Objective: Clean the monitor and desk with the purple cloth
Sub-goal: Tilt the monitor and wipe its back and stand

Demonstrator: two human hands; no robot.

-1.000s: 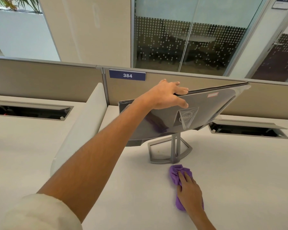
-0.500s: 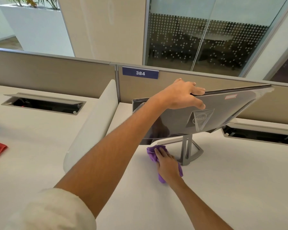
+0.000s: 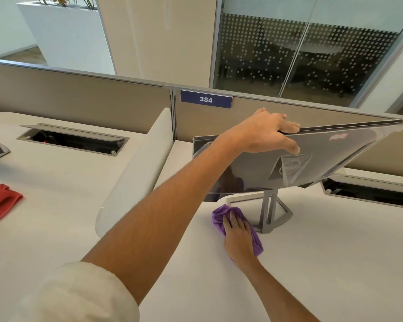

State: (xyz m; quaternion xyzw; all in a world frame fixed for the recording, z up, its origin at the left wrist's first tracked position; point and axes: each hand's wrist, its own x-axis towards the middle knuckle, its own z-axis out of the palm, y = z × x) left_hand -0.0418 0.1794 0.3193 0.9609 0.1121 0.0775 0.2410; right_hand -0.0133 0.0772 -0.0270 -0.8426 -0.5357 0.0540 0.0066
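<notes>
Spanning most of the view, white desk [image 3: 312, 263] runs up to a beige partition [image 3: 79, 98], which carries a blue plate [image 3: 206, 99] marked 384. A white curved divider [image 3: 135, 173] stands on edge between this desk and the neighbouring one at left.

Monitor [image 3: 323, 159]: tilted steeply, back panel facing the camera, covered in clear film; top edge highest at far right. It sits on a grey open-frame stand [image 3: 269, 211] resting on the desk.

Left hand [image 3: 263, 133]: arm extended across the frame, cream sleeve [image 3: 68, 296] rolled above the forearm. Fingers curl over the monitor's top edge, thumb lies on the back panel, so the hand grips the monitor.

Two recessed cable trays in the desk surfaces, one far left [image 3: 72, 139], one far right [image 3: 370, 191], both with lids raised.

Red cloth [image 3: 0, 203]: lies on the neighbouring desk at the left frame edge, well apart from both hands.

Right hand [image 3: 239, 235]: palm down, fingers straight, pressing flat on the purple cloth.

Purple cloth [image 3: 219, 217]: bunched, flat on the desk under the right hand, just beside the left front of the stand base; whether it touches the base cannot be told
</notes>
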